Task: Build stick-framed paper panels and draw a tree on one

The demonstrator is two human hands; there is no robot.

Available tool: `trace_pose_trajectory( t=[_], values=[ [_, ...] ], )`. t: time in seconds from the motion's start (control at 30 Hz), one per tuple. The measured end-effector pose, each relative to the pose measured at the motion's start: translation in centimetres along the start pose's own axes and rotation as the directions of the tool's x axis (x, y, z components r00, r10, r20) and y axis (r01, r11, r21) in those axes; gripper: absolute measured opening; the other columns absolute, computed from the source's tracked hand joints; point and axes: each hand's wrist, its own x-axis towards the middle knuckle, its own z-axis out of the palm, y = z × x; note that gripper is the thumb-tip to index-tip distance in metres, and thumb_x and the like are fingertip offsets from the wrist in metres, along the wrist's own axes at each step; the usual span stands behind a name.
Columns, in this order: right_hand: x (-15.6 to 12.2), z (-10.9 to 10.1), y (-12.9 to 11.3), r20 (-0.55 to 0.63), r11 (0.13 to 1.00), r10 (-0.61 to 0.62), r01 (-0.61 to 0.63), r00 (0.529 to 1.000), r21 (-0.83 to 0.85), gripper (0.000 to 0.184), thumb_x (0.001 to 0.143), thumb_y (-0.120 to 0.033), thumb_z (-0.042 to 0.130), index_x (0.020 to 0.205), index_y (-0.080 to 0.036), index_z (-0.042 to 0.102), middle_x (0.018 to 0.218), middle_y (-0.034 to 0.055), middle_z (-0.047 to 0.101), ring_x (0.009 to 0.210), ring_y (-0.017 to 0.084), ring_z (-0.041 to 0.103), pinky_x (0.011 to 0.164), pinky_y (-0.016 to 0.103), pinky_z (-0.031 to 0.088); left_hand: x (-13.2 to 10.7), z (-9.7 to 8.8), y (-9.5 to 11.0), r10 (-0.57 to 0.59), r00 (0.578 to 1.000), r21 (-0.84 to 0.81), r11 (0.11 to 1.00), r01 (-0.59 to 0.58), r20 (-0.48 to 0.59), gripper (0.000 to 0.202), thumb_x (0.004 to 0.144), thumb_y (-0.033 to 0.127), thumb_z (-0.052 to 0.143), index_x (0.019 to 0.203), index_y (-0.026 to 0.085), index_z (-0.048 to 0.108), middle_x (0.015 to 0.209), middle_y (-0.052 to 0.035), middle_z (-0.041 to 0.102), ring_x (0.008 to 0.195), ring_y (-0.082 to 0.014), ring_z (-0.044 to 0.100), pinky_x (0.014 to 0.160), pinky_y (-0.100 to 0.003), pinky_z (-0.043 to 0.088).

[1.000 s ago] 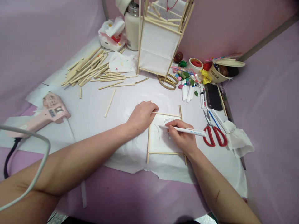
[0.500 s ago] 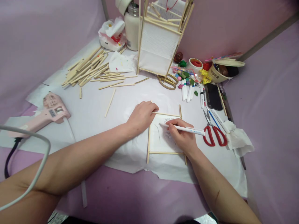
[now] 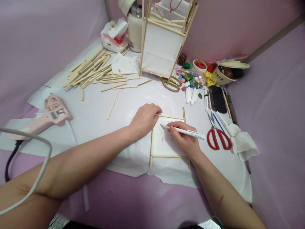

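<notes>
My right hand (image 3: 184, 137) is closed around a white marker pen (image 3: 188, 131), its dark tip at the upper left of a white panel (image 3: 158, 148). Thin dark lines and a small patch of drawing show on that panel, partly covered by my right hand. Wooden sticks (image 3: 152, 143) frame the panel, which lies flat on the table. Over the frame's upper left corner, my left hand (image 3: 146, 117) grips with curled fingers; the fingertips are partly hidden.
Behind stands a wooden stick lantern (image 3: 162, 47) with white panels, gold scissors (image 3: 173, 84) at its foot. A pile of sticks (image 3: 88, 70) and a pink glue gun (image 3: 51, 116) lie left. Red-handled scissors (image 3: 213, 140), a phone (image 3: 218, 98) and pens (image 3: 188, 92) lie right.
The pen tip and my right hand have shifted slightly up and to the left over the panel. My left hand and the frame have stayed in place.
</notes>
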Motion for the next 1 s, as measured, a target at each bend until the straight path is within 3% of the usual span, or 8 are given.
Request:
trace_pose_trajectory(
  t=[1.0],
  values=[
    [0.11, 0.11, 0.07, 0.032, 0.999, -0.049, 0.05, 0.998, -0.021, 0.017, 0.092, -0.028, 0.061, 0.099, -0.024, 0.075, 0.096, 0.0043, 0.079, 0.087, 0.02, 0.075, 0.081, 0.035, 0.059, 0.04, -0.06, 0.1, 0.004, 1.0, -0.002, 1.0, -0.004, -0.003, 0.022, 0.089, 0.011, 0.049, 0.101, 0.018, 0.066, 0.102, -0.0069, 0.07, 0.099, -0.0248, 0.06, 0.092, -0.041, 0.048]
  ],
)
